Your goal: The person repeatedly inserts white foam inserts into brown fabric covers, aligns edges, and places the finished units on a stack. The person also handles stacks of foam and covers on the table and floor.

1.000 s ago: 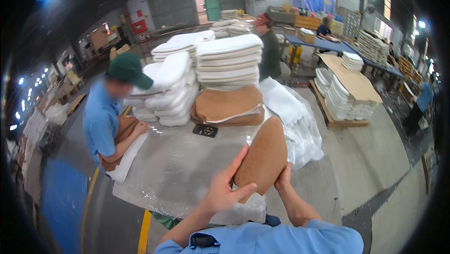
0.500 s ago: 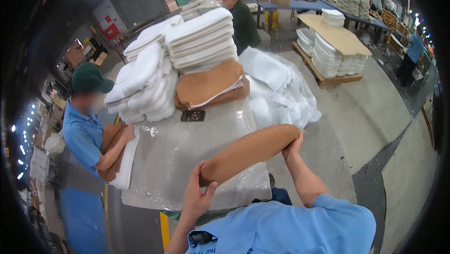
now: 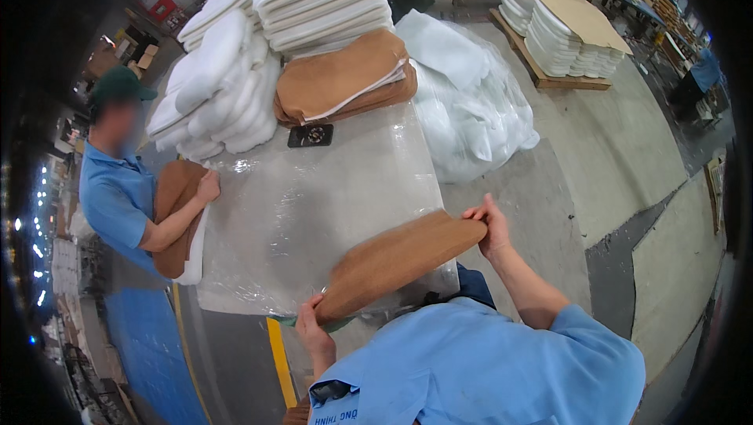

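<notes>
A brown fabric cushion cover (image 3: 400, 264) stretches between my hands above the near right part of the plastic-wrapped table (image 3: 259, 268). My left hand (image 3: 315, 332) grips its near left end, fingers closed on the edge. At the far right end, my right hand (image 3: 492, 230) pinches the other edge, its thumb pointing up. The cover hangs at a slant, its right end farther away than its left. Its underside and whatever may be inside it are hidden.
Behind lie a brown cover stack (image 3: 341, 80), white pad stacks (image 3: 321, 9), and a dark phone-like object (image 3: 311, 135). A plastic-wrapped white bundle (image 3: 471, 103) stands right of the table. A co-worker (image 3: 118, 182) at left holds a brown cover with white padding (image 3: 176, 213).
My left hand has moved down and toward me with the cover's left end, and the cover now looks flatter. My view has tilted downward. The co-worker still holds the brown piece.
</notes>
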A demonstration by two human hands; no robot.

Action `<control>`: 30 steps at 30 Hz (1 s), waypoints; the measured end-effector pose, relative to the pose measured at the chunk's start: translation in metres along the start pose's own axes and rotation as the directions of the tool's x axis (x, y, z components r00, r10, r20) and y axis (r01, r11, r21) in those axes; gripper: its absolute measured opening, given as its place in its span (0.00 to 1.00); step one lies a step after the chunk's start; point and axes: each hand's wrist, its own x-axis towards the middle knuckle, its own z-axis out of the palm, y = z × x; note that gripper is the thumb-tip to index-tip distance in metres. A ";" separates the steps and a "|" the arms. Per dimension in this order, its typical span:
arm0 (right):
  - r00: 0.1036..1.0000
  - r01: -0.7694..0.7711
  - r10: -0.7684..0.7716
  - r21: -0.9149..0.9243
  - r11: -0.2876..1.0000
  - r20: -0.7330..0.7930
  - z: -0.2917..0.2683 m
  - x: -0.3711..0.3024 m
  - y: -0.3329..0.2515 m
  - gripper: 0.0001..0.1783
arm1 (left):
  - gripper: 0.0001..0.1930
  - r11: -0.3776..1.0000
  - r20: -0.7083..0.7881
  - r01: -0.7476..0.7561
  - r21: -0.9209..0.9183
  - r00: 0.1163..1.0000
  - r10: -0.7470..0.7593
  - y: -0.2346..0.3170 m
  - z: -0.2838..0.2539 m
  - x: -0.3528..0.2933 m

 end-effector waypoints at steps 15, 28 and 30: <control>0.881 -0.085 0.472 -0.991 0.104 -0.026 0.022 0.057 -0.030 0.27 | 0.18 0.853 0.515 0.113 0.510 0.754 -0.408 0.017 -0.012 0.030; 0.844 -0.343 0.526 -0.861 0.375 -0.107 0.059 0.042 -0.005 0.10 | 0.30 0.708 0.738 -0.320 0.630 0.532 -0.416 -0.031 0.145 0.129; 0.853 -0.415 0.506 -0.757 0.505 -0.130 0.060 0.046 0.010 0.09 | 0.27 0.753 0.703 -0.171 0.635 0.532 -0.472 -0.034 0.149 0.126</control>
